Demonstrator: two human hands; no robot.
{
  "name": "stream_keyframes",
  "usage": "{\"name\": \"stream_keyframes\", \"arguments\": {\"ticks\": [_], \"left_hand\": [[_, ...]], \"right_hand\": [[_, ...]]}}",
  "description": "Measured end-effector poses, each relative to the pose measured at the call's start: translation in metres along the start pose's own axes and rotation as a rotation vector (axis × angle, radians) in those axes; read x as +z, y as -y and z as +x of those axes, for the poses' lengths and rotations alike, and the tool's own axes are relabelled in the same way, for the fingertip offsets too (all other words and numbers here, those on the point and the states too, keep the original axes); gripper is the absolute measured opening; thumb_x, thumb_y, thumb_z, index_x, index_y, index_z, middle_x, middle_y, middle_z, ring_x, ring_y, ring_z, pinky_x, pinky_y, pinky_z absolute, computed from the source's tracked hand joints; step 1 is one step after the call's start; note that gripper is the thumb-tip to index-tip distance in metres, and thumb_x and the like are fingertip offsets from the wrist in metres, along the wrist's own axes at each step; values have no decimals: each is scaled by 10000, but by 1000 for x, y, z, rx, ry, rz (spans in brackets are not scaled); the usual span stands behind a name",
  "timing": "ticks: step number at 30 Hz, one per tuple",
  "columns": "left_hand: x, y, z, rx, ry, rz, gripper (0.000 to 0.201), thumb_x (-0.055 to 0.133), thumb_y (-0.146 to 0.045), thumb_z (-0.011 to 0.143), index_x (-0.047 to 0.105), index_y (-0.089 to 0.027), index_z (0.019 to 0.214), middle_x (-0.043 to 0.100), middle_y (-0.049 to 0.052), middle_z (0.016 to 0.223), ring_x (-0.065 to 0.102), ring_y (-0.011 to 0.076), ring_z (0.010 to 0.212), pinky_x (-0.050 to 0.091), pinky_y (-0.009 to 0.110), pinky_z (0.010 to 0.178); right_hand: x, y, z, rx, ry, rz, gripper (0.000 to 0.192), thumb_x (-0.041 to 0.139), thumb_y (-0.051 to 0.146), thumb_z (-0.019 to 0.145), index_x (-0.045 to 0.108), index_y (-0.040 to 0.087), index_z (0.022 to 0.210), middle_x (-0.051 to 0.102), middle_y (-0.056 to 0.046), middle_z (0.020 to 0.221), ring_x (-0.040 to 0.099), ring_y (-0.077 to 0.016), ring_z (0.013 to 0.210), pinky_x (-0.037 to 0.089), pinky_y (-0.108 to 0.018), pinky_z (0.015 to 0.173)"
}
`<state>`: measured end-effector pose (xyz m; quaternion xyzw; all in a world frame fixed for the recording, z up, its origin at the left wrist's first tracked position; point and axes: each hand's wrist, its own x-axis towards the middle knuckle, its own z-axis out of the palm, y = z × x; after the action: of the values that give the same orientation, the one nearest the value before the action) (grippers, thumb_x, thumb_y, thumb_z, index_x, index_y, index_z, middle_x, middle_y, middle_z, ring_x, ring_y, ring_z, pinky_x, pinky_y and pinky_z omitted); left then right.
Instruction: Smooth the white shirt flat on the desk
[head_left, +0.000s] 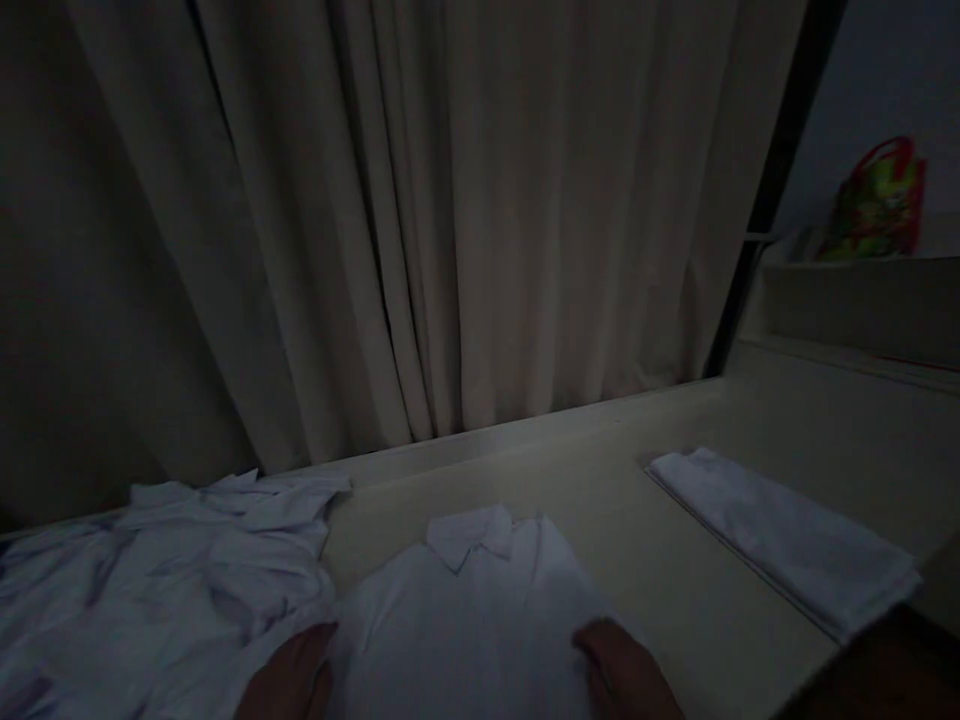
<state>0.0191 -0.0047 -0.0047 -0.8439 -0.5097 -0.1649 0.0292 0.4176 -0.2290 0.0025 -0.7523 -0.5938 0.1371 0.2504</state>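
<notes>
Fingers are barely in view: only the tops of both hands rise above the bottom edge of the dim frame, so whether they are spread, together or gripping cannot be told. Left hand [289,675] rests on the lower left part of the collared shirt [472,600], where that shirt meets the rumpled cloth beside it. Right hand [622,675] lies on the shirt's lower right edge. Both hands are flat against the fabric as far as can be seen.

That shirt is pale, laid front up on the tabletop [660,580] with its collar pointing away from the person, straight ahead between the two hands. No brand, label or writing can be read anywhere; the light is too low.

Just left of the shirt, touching it, lies a crumpled pile of pale garments [157,560]. To the right, well apart from the shirt, sits a neatly folded pale cloth [787,540]. Behind the table hangs a long pleated curtain [450,220]. On a shelf at far right stands a red and green bag [881,200]
</notes>
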Motion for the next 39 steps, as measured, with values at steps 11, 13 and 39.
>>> {"name": "stream_keyframes", "arguments": {"ticks": [11,13,39], "left_hand": [[53,-113,83,47,308,67,615,277,-427,860,360,-89,1367,323,148,1480,281,298,1382,271,493,1151],[56,-120,92,6,324,90,638,257,-462,861,317,-108,1389,288,141,1502,229,307,1400,235,528,1154],[89,-122,89,-80,253,222,770,184,-659,816,266,-181,1415,258,114,1529,178,334,1424,146,591,1130]], "right_hand": [[12,-43,206,-107,-43,-189,493,396,-5,687,698,245,986,571,-83,1258,482,-200,1190,360,-321,973],[18,-53,214,-101,-45,-192,440,406,11,705,710,235,930,596,-83,1202,508,-190,1139,370,-297,947],[-5,-45,254,248,247,-258,223,639,263,641,682,204,852,710,-97,1010,658,-235,926,477,-294,700]]}}
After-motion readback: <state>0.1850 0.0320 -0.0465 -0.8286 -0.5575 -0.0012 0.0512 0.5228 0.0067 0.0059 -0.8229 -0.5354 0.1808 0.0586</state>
